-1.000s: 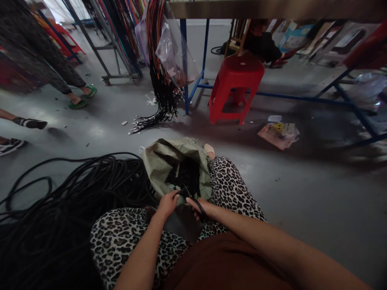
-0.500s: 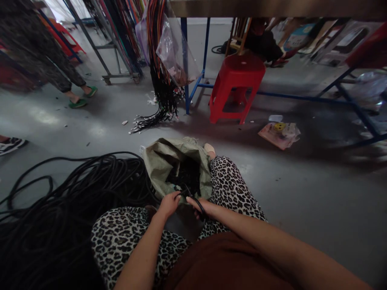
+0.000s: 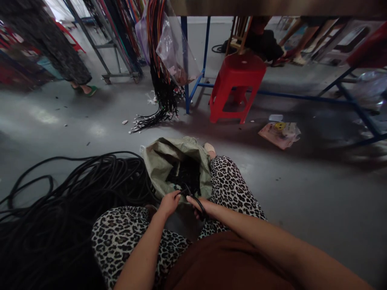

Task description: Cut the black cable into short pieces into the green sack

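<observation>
My right hand is closed around black-handled scissors, whose blades point up and left over the near rim of a sack. Beside the blades, my left hand pinches a black cable; its end lies close to the scissors. The pale green woven sack stands open between my knees, with dark scraps inside that are too small to make out. To the left, a large heap of black cable is coiled loosely on the floor, and its strands run up to the sack's side.
A red plastic stool stands ahead, beside the blue-framed table. Bundled wires hang to the floor near a clear plastic bag. A printed plastic packet lies on the right. At upper left, a person's legs are visible.
My hands, the scissors and the cable have hardly moved. At the upper left, the walking person has shifted, and the striped shoe at the left edge is gone from view.
</observation>
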{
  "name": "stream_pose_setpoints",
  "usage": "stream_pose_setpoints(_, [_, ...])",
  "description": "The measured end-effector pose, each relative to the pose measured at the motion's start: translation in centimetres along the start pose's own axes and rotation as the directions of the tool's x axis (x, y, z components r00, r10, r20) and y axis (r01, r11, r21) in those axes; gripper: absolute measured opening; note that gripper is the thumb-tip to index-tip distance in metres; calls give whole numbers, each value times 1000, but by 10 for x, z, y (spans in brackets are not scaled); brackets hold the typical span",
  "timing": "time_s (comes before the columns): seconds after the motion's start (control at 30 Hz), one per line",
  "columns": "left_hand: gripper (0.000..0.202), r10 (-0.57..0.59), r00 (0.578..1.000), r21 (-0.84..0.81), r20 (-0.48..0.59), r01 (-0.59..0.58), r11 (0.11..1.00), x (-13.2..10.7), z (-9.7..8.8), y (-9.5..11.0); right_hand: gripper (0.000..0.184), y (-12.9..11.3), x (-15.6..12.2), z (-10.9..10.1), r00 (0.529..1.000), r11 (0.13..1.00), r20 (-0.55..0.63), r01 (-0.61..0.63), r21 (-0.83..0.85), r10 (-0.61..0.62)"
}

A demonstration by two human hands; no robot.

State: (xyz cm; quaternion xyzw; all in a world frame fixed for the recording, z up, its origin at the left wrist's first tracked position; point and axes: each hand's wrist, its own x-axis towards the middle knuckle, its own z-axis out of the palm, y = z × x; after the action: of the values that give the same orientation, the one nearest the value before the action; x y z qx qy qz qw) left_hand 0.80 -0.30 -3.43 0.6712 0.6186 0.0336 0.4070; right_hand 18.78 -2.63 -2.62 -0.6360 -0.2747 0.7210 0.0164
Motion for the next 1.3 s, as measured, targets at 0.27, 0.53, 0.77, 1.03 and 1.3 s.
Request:
stream_pose_setpoints(0.27, [34,-6,1000,30,2,6,1000,1,1,-3,51,1,1,1,1000,999,12,-15,29,14])
stream_pose_setpoints(0.53, [34,-20,1000,40,6,20,999,2,0,-3,49,0,-5,0,1000,1000,21,-14,4,14])
stream_pose_setpoints(0.77, [33,5,1000,37,15,-6,999,1,0,-1,50,0,-3,0,999,999,15,-36,-4,36])
stream_pose_setpoints(1.03, [34,16,999,29,31,-17,999,0,2,-2,49,-1,-8,-1,1000,999,9,13,-29,-13])
stream_pose_setpoints(1.3, [33,41,990,-51,138,-34,998,-3,1,6,50,0,-1,0,999,999,-39,33,-37,-35])
